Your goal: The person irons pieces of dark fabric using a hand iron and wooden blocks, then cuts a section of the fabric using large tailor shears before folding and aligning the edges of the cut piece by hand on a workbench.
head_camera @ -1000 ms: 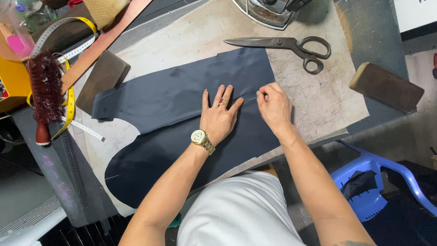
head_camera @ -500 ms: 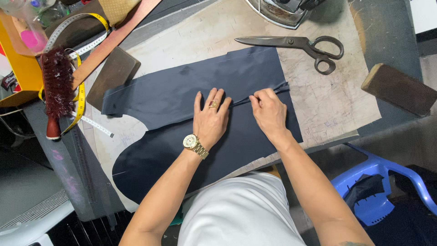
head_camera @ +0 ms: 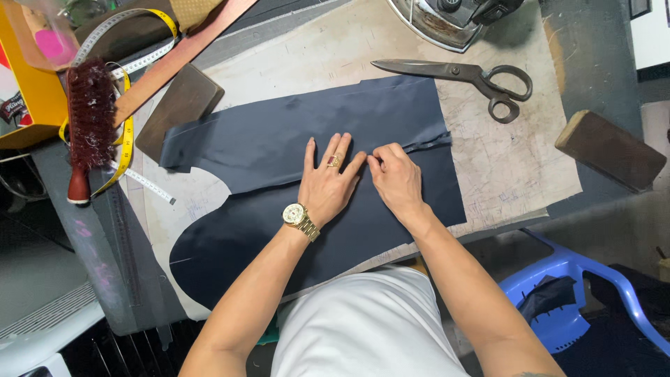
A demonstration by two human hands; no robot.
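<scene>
Dark navy cut fabric panel (head_camera: 279,150): flat mid-table on pale worn board (head_camera: 516,181) | left hand (head_camera: 329,183): open, palm down, pinning cloth | right hand (head_camera: 396,178): fingertips pinching the fold crease | black-handled steel shears (head_camera: 464,75): far right, apart.

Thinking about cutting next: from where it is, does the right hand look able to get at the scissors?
Probably yes. The right hand rests on the dark fabric, and the scissors lie beyond it on the bare board, handles to the right. Nothing stands between them; only flat fabric is crossed.
</scene>
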